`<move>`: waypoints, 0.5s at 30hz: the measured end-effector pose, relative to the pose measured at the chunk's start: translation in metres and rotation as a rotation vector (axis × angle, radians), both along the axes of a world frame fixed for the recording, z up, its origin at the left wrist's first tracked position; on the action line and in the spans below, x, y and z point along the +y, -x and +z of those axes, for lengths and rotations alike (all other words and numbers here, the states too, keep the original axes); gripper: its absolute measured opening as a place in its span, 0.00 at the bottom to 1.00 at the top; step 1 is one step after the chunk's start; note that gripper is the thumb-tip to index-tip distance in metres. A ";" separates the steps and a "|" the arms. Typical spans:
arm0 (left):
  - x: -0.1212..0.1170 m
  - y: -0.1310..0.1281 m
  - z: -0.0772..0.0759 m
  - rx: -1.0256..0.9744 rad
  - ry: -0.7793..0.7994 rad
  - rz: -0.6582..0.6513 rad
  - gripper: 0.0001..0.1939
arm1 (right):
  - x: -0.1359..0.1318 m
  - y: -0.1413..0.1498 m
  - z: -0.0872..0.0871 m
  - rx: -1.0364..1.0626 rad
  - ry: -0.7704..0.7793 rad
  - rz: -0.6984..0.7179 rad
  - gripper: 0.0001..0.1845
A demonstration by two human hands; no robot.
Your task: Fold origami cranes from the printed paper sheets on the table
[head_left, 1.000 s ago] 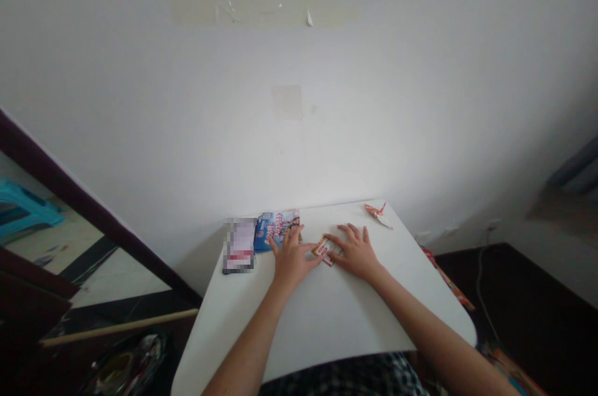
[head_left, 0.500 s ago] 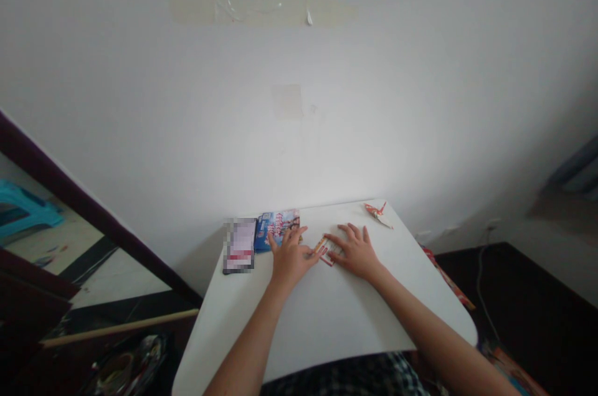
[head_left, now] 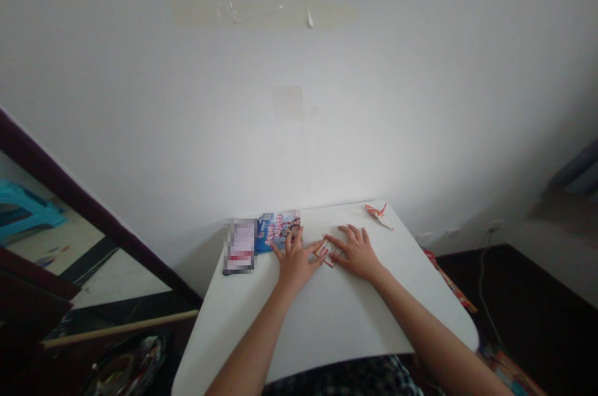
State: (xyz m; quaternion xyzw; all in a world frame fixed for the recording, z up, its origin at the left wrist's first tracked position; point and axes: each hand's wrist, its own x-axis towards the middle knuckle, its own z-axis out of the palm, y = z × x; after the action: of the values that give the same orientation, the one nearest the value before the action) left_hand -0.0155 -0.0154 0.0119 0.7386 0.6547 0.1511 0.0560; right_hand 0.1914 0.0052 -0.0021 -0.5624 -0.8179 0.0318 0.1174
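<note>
Paper (head_left: 324,251) lies on the bench (head_left: 336,321) nearer its far edge, partly under the right hand (head_left: 359,256), its grip spread. The left hand (head_left: 295,262) has edged rightward, seemingly steadying the left side; whether it pinches, one cannot tell.

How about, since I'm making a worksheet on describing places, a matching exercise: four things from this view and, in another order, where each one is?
Things
1. Red-and-white, pointed folded-paper figure
2. Blue, rectangular printed paper
3. Small, red-and-white flat paper piece
4. Long, pale, thin stick

Places
A. Between the left hand and the right hand
B. Off the white, round-cornered table, to its left
C. Near the table's far right corner
D. Just right of the dark-edged, pixelated flat rectangle

Right pairs: 1-C, 2-D, 3-A, 4-B
</note>
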 end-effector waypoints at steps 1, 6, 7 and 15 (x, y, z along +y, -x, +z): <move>0.000 0.000 0.001 0.010 0.003 0.014 0.22 | 0.000 0.000 0.000 0.009 -0.001 0.001 0.30; -0.001 -0.001 0.004 0.022 0.012 0.037 0.23 | -0.001 -0.006 0.001 0.123 -0.024 0.039 0.25; -0.002 -0.002 0.005 0.016 0.008 0.035 0.22 | -0.001 -0.008 0.001 0.156 -0.036 0.053 0.24; -0.003 -0.002 0.007 0.000 0.029 0.018 0.23 | 0.005 -0.023 -0.006 0.343 -0.161 0.085 0.04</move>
State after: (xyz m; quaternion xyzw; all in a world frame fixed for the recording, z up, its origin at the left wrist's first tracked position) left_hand -0.0138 -0.0181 0.0189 0.7316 0.6635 0.1421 0.0650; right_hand 0.2141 0.0102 -0.0085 -0.5026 -0.8087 0.0666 0.2982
